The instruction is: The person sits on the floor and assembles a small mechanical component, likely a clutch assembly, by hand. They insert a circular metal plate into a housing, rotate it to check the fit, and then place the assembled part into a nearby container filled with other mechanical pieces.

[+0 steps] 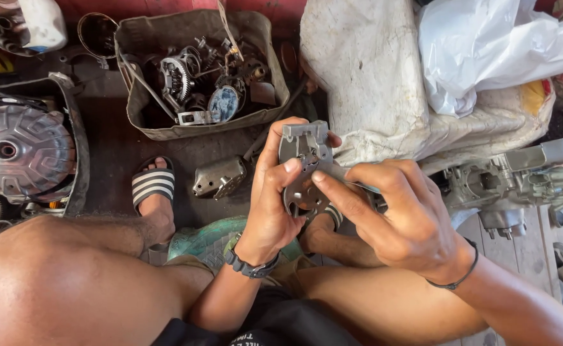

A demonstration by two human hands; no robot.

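The left hand [275, 192] gripped a grey flat metal engine plate [304, 168], its long axis upright. The right hand [397, 214], just right of it, pinched a thin metal tool [352, 181] against the plate's face

At the top centre of the frame sits a grubby grey-tan open box [198, 122] with soft, sagging walls, holding loose metal parts. In the upper right lies a crumpled white plastic bag [493, 45], resting on a large, stained off-white sack [365, 70] that fills the upper middle right. In the upper left corner a small white container [38, 22] shows partly. No screens or signs appear.
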